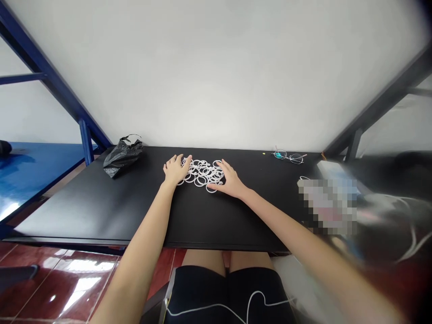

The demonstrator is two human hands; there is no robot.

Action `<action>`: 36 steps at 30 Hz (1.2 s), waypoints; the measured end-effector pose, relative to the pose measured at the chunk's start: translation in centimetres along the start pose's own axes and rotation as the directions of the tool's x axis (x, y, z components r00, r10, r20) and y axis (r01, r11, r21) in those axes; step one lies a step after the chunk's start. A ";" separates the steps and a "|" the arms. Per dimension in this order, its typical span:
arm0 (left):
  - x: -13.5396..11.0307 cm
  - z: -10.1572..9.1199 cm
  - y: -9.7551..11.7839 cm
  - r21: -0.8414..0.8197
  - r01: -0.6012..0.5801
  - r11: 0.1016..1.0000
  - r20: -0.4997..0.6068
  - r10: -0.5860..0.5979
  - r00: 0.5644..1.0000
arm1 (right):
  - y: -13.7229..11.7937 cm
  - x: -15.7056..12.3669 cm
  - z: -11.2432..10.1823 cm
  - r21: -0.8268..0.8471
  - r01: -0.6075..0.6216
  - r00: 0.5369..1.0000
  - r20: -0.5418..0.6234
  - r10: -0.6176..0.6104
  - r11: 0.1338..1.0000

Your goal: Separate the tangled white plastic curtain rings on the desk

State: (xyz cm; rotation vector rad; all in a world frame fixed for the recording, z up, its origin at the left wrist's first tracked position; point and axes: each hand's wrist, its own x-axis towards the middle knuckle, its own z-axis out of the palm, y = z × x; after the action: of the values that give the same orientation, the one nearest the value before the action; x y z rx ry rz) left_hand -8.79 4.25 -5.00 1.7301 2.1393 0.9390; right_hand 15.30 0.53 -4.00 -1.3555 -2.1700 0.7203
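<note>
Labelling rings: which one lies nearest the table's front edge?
The white ring at the thumb tip of the right hand; all others lie farther back.

Setting: indoor, plain workspace, possibly a small workroom or study room; home vs. office cannot be settled from this view. Evidence: long black counter [87, 211] against a bare pale wall [216, 90]; blue metal frame [64, 99] at its left end, with a blue tabletop [40, 166] beyond; glossy red floor tiles [67, 288] below. Personal items on the counter: wire-rimmed eyeglasses [296, 158], black plastic bag [124, 156].
</note>
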 end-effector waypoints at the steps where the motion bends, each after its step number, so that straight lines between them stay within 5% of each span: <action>1: 0.1 0.0 0.0 -0.026 -0.024 0.999 0.011 0.024 1.000 | -0.1 0.5 0.2 -0.001 -0.003 1.000 0.017 0.003 1.000; 8: -0.6 0.8 2.2 -0.265 -0.172 0.949 0.170 0.222 0.960 | -0.3 2.5 1.3 -0.094 0.056 0.998 0.047 -0.052 0.994; 15: -3.0 2.1 5.0 -0.413 -0.281 0.866 0.250 0.405 0.880 | 2.4 0.7 -1.0 -0.074 0.149 0.989 0.003 -0.150 0.986; 21: -3.5 2.8 5.5 -0.611 0.006 0.791 0.273 0.204 0.940 | 3.4 -0.3 -2.7 0.053 0.187 0.971 -0.162 -0.176 0.981; 25: -2.4 2.2 4.9 -0.718 0.157 0.678 0.247 0.038 0.968 | 2.7 1.3 -3.2 0.114 0.112 0.950 -0.304 -0.073 0.987; 30: -1.5 1.7 4.1 -0.769 0.245 0.591 0.267 -0.051 0.962 | 1.8 4.3 -3.5 -0.017 -0.017 0.999 -0.035 0.016 1.000; 36: -1.6 1.9 4.1 -0.811 0.276 0.515 0.280 -0.072 0.957 | 1.6 4.9 -3.5 -0.115 0.132 0.987 0.102 -0.121 0.985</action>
State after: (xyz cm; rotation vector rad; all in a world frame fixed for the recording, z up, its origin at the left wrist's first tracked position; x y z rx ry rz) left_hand -4.08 3.74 -4.31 1.0045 1.2700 1.3450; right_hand 16.62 6.20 -1.87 -1.2507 -2.3855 0.6243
